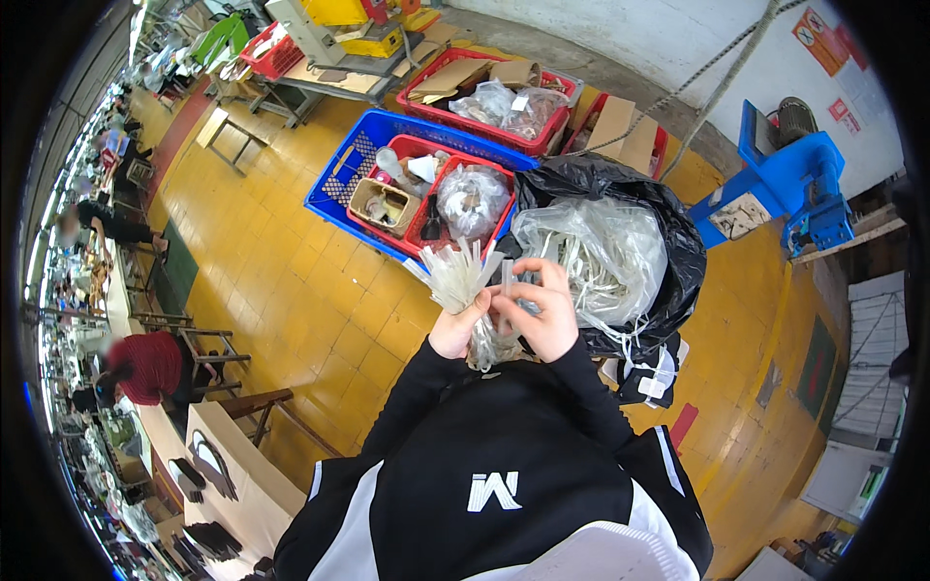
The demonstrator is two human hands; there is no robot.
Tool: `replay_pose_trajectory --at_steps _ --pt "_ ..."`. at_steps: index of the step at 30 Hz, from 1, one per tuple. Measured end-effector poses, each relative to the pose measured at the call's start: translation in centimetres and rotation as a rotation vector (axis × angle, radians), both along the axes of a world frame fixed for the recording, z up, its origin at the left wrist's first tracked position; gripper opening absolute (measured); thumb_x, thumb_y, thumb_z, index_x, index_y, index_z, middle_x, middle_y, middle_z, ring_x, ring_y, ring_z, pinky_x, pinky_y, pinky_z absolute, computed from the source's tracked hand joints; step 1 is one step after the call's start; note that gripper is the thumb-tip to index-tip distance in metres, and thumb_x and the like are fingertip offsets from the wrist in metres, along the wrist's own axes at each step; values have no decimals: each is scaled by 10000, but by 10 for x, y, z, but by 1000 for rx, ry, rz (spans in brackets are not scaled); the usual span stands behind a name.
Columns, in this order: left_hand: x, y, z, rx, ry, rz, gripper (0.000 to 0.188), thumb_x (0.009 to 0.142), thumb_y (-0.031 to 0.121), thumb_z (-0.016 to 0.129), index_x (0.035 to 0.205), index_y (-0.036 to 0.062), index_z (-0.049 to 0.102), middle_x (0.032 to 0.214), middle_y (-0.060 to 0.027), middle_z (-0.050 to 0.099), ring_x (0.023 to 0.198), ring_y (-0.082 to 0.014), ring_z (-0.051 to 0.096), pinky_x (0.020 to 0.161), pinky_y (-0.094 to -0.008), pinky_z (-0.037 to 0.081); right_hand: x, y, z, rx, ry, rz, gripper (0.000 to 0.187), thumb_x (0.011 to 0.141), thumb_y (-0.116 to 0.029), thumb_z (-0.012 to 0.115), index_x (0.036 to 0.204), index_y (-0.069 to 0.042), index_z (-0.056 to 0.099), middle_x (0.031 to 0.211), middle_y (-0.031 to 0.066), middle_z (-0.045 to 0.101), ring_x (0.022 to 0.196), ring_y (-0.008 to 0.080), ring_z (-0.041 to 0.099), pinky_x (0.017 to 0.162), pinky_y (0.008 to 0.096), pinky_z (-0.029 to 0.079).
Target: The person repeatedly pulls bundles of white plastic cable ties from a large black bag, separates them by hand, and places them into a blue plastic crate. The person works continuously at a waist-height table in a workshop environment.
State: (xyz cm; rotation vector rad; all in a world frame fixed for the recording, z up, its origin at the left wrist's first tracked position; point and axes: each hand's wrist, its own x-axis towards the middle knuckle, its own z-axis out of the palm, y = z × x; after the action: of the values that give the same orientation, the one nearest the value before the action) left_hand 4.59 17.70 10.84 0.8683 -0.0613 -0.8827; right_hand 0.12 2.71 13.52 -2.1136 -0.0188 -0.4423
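Observation:
In front of my chest, my left hand (453,331) is closed round a bundle of whitish translucent strips (459,277), whose ends fan out above the fist. Close beside it, my right hand (548,318) has its thumb and fingers bent together on a single translucent strip (507,278). Just beyond my right hand lies a clear plastic bag (620,237) with many pale strips inside, some trailing over its near edge. A black plastic bag (686,261) surrounds the clear one.
A blue crate (334,174) ahead holds smaller red bins, a cardboard box (386,207) and a bagged bundle (473,200). Behind it stands a red crate (562,126) with cardboard. A blue machine (765,184) is at the right. People sit and stand by workbenches at the left.

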Motion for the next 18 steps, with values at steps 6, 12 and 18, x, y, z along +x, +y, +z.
replay_pose_trajectory --at_steps 6,12,18 --pt "6 5 -21 -61 -30 -107 287 900 220 522 1091 7 506 677 37 384 519 -46 308 464 -189 257 3 2 -25 279 12 56 81 764 -57 586 784 -15 652 954 91 536 891 212 535 784 299 415" --pt "18 64 -52 192 -304 -66 241 879 233 532 932 -2 528 744 -41 505 554 -58 395 488 -192 320 14 -38 -59 252 -1 -200 115 821 -81 542 783 -7 622 896 113 565 792 195 561 717 272 437" --pt "38 125 -23 -47 -160 358 217 894 290 503 832 88 455 560 39 287 460 -82 323 482 -239 293 0 -131 -274 -150 474 -691 207 787 -156 570 959 -71 648 903 140 631 844 292 599 772 324 462"
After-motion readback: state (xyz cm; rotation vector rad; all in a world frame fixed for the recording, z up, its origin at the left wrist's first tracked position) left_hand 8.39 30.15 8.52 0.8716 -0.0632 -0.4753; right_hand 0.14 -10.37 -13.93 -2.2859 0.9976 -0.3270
